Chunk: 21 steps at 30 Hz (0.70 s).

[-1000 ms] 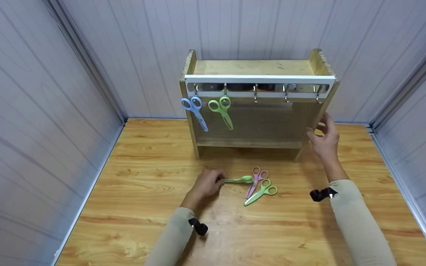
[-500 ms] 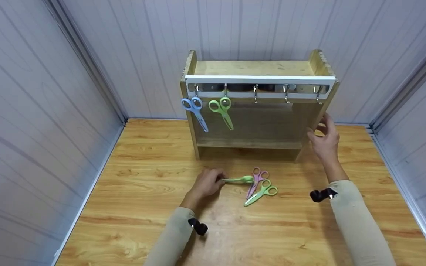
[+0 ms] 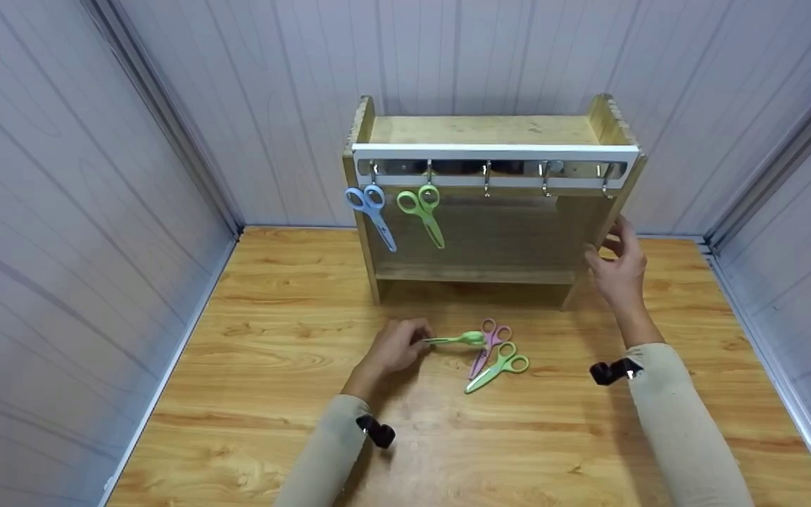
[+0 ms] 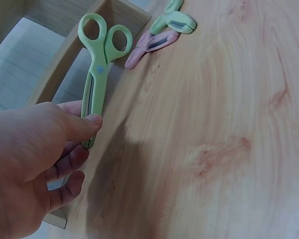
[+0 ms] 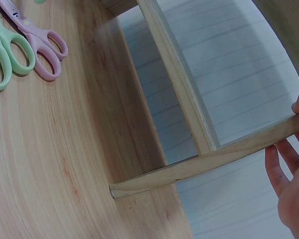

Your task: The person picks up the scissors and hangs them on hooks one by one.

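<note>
Between thumb and fingers, my left hand (image 3: 397,345) pinches the blade end of green scissors (image 4: 98,69), whose handles point away from the hand. My right hand (image 3: 618,266) grips the right side panel (image 5: 229,150) of a wooden rack (image 3: 476,273). Pink scissors (image 3: 490,343) and another pair of green scissors (image 3: 500,367) lie on the wooden surface in front of the rack, close to the held pair. Blue scissors (image 3: 372,209) and light green scissors (image 3: 425,211) hang by their handle loops from the two leftmost hooks.
A white strip (image 3: 493,152) with a row of metal hooks (image 3: 487,179) runs across the rack's upper front; the hooks from the middle to the right carry no scissors. Pale panelled walls (image 3: 293,105) enclose the wood-grain surface (image 3: 272,310) at the back and both sides.
The held green scissors have risen very slightly, along with my left hand's fingers. My right hand stays on the rack's side panel, and the other scissors have not moved.
</note>
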{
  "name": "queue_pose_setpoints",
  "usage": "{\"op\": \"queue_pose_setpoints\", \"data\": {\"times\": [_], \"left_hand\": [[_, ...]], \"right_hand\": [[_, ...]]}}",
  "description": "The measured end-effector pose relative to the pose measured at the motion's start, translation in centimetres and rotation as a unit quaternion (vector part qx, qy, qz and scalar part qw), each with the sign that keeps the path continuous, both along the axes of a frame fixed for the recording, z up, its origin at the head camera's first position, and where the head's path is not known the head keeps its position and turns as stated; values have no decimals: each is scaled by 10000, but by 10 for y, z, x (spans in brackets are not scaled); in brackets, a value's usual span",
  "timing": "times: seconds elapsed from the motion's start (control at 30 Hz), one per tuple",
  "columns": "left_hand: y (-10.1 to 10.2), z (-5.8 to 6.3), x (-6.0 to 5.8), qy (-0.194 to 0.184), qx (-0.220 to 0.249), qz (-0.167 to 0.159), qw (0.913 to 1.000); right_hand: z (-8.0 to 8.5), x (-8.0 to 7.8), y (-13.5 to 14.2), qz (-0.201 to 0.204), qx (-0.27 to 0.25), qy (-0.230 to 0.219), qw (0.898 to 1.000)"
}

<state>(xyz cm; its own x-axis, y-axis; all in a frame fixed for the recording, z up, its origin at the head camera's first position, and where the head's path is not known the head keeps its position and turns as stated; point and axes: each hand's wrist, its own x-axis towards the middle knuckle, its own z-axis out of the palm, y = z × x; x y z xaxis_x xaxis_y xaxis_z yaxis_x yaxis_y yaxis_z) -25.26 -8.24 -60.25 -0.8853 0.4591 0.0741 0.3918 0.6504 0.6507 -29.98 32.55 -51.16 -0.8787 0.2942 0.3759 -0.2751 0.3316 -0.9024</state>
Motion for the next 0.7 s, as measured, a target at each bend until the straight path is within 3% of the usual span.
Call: {"op": "queue_pose_setpoints", "data": {"times": [0.07,0.23,0.3,0.57,0.7], "left_hand": [[-3,-18,-9,312,96,-94,9994],[-9,-41,-23,547,359,-264,9975],[-9,-33,-20,362,482,-258,9978],[-8,-33,-23,298,671,-173,9971],[-5,-12,-11,352,632,-158,9973]], "right_hand": [[0,0,0,-4,37,-8,10000],[0,0,0,-35,69,17,10000],[0,0,0,-44,54,24,10000],[0,0,0,-10,-116,-1,9999],[0,0,-1,19,-191,6,9998]]}}
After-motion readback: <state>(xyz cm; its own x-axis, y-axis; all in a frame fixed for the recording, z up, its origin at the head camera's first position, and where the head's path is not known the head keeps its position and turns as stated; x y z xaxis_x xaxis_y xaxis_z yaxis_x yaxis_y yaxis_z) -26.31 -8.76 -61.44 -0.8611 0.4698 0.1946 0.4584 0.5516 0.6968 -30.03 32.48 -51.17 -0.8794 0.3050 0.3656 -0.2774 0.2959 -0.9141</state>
